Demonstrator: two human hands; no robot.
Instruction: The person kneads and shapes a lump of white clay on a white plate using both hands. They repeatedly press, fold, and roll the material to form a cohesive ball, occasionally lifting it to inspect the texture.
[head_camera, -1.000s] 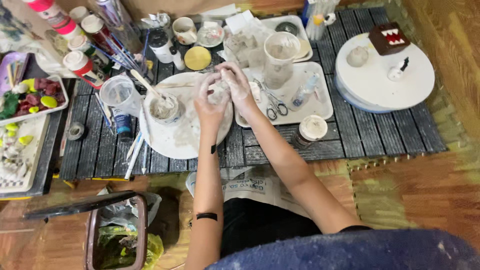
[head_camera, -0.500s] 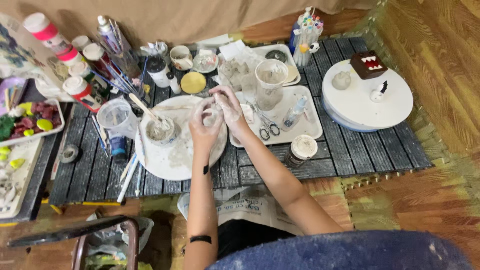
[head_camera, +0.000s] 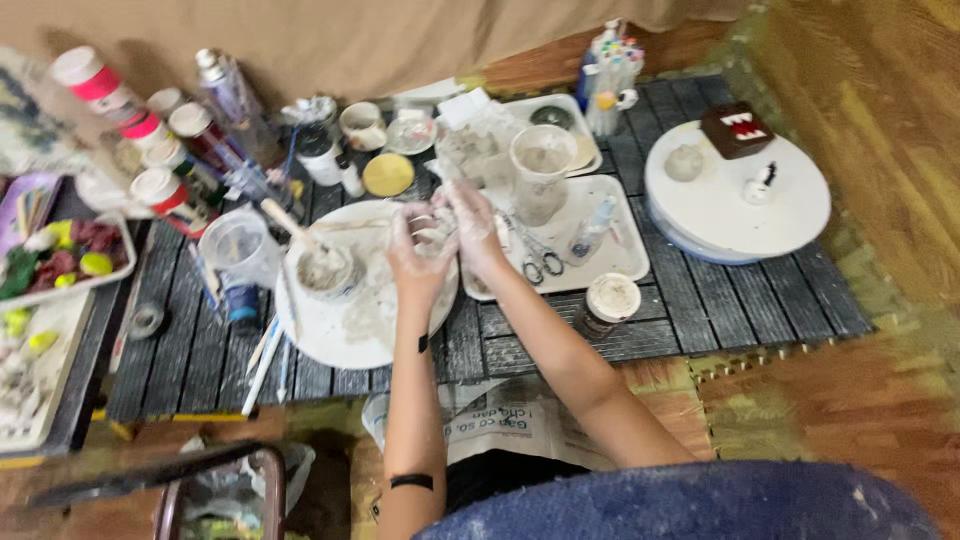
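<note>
- Head view, hands: the left hand (head_camera: 418, 255) and the right hand (head_camera: 470, 228) meet over the right edge of a round white plate (head_camera: 340, 335), both smeared with pale grey clay.
- Between them sits a small lump of clay (head_camera: 437, 232) — the fingers of both hands curl round it, so each grip is closed on that lump. The picture is blurred there, and its exact shape cannot be told.
- The lump is held just above the plate's rim, between the plate and the white tray (head_camera: 600, 265) to the right.
- On the plate, left of the hands, a small bowl (head_camera: 325, 272) holds grey slurry with a stick leaning in it.
- Just left of the plate stands a clear plastic cup (head_camera: 235, 245).
- On the white tray lie scissors (head_camera: 540, 262); a tall clear cup (head_camera: 542, 170) coated with grey stands at its upper edge.
- Below the tray, on the dark slatted mat (head_camera: 700, 310), sits a small round jar with a pale lid (head_camera: 610, 300).
- Well apart to the right, a round white turntable (head_camera: 720, 215) carries a brown box-shaped figure with a toothed mouth (head_camera: 738, 130), a small grey ball (head_camera: 684, 162) and a tiny white figure (head_camera: 760, 188).
- At far left — paint bottles with red bands (head_camera: 150, 150) and a tray of coloured clay pieces (head_camera: 60, 260).
- A sheet of newspaper (head_camera: 510, 425) lies on the floor under the forearms.
</note>
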